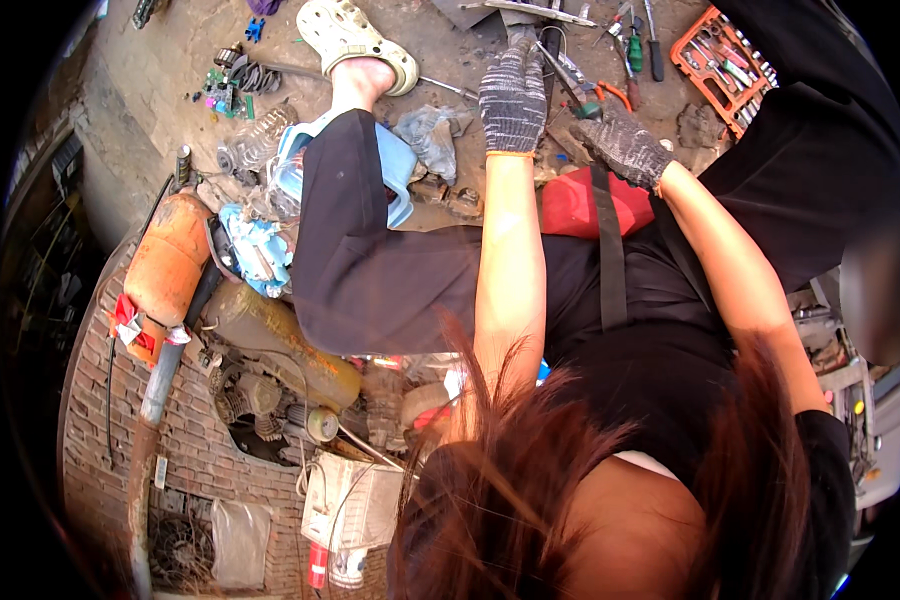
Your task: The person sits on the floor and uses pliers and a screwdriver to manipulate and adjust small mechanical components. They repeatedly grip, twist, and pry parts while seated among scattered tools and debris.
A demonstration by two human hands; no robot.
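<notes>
Green-handled tool [589, 110], at one o'clock, was pinched in curled right hand [623, 146]. Left hand [513, 98], toward twelve: fingers lay close together at grey part [519, 20]; whether pinching it, could not tell. Step judged as tool work at grey part; next move seemed to need steady left hand.

Wide fisheye view from the wearer's head, facing down past their hair [515, 480] — very near — toward a cream clog [342, 38], farther off, left hand [513, 102] and right hand [622, 148] to the clog's right.
</notes>
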